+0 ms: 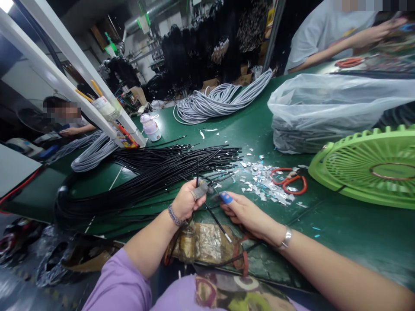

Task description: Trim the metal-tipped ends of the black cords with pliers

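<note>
My left hand (pixel 186 202), its thumb wrapped in grey tape, is closed on a thin black cable (pixel 215 222) whose white end points down toward me. Blue tape covers the thumb of my right hand (pixel 243 212), which is pinched just right of the left fingertips. What sits between the right fingers is too small and blurred to make out. Beyond both hands lies a thick bundle of black cables (pixel 152 185) with pale cut ends. Below them, a tape-covered block (pixel 209 242) rests at the table's near edge.
Red-handled scissors (pixel 293 183) lie among white scraps (pixel 259 179). A green fan (pixel 366 166) and a clear plastic bag (pixel 301 114) stand right. Coiled grey cable (pixel 217 103) and a lilac bottle (pixel 151 127) are at the back. Co-workers sit back left and right.
</note>
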{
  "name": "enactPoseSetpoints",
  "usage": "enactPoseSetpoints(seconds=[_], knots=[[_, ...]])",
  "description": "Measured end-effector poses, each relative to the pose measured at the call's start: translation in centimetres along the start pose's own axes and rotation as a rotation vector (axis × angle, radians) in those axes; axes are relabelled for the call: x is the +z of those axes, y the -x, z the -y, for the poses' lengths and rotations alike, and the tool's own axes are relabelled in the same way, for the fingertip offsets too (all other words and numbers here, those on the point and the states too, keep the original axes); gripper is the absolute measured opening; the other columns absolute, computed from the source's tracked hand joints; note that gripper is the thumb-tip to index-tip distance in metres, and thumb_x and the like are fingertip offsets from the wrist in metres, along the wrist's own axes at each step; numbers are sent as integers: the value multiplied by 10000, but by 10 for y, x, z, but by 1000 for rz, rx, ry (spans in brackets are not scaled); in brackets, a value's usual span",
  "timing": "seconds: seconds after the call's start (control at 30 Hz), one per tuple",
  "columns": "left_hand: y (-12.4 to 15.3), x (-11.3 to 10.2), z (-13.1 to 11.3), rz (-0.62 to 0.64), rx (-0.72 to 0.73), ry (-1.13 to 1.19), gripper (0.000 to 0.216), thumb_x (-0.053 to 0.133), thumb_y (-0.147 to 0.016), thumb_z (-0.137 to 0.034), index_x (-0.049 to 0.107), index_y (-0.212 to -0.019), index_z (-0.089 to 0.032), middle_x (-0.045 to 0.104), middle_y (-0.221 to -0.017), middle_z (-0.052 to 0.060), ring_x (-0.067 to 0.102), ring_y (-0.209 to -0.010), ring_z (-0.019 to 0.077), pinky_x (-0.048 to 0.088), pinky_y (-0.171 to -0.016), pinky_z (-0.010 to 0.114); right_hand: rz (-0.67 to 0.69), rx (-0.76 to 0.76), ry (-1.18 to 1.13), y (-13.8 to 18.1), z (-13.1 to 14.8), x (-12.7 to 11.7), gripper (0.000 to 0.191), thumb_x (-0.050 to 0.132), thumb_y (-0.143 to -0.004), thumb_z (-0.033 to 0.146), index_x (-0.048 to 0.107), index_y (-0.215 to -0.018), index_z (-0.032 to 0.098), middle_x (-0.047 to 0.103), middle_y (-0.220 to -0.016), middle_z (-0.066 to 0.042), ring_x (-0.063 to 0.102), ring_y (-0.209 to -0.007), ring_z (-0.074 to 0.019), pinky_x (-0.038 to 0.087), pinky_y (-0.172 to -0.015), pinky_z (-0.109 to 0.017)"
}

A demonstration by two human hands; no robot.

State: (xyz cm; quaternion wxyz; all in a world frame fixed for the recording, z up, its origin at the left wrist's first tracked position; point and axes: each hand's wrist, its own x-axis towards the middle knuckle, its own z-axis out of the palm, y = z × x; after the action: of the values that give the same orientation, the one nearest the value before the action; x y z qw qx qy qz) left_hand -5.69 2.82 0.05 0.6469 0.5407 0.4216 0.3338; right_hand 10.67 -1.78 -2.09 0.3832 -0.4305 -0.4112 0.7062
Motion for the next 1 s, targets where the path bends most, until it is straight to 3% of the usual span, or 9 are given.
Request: enactPoseSetpoints(seconds=[0.13,0.23,0.37,0.47,0.7,0.9,1.0], knots=[[1,-1,3,-51,142,-230,407,643,-725,-552,523,-735,-163,558,-501,-33,441,-360,59,331,-367,172,2,-12,-23,-1,-1,-2,625,604,-599,789,459,-762,203,257,-563,105,130,-475,-41,82,-403,-180],[3,-5,8,-115,361,-499,241,575,-816,-390,580,-750,-158,640,-598,16,564,-488,96,448,-484,200,14,-12,-47,-1,-2,-3,610,619,-610,771,434,-743,205,268,-567,101,139,-476,-40,82,-403,-181],[4,-11,16,-242,748,-922,156,517,-817,-226,657,-863,-173,685,-673,34,619,-595,135,489,-579,239,-9,0,-83,-1,-4,-3,633,645,-575,772,383,-699,209,282,-562,101,147,-478,-36,84,-405,-176],[3,-15,20,-339,913,-1135,188,507,-791,-187,673,-877,-181,681,-669,33,622,-602,147,488,-579,249,-23,11,-108,-1,-3,-2,644,668,-548,766,384,-691,207,300,-570,96,163,-482,-35,86,-406,-173],[3,-15,18,-379,1033,-1306,161,500,-771,-155,660,-770,-175,622,-592,26,588,-561,139,453,-546,241,-19,15,-125,0,-3,-2,619,671,-571,740,499,-795,190,277,-579,92,160,-492,-47,67,-411,-187],[5,-15,19,-382,1020,-1415,223,474,-731,-143,673,-825,-177,641,-629,42,585,-584,153,442,-547,255,-23,23,-115,-1,-4,-2,605,663,-576,739,458,-761,201,267,-577,96,155,-492,-47,65,-418,-187],[6,-14,21,-344,1042,-1446,194,469,-710,-141,655,-748,-177,629,-609,47,570,-561,151,418,-519,254,-38,33,-127,-1,-4,0,614,672,-557,739,410,-721,209,281,-581,95,166,-492,-43,64,-420,-180]])
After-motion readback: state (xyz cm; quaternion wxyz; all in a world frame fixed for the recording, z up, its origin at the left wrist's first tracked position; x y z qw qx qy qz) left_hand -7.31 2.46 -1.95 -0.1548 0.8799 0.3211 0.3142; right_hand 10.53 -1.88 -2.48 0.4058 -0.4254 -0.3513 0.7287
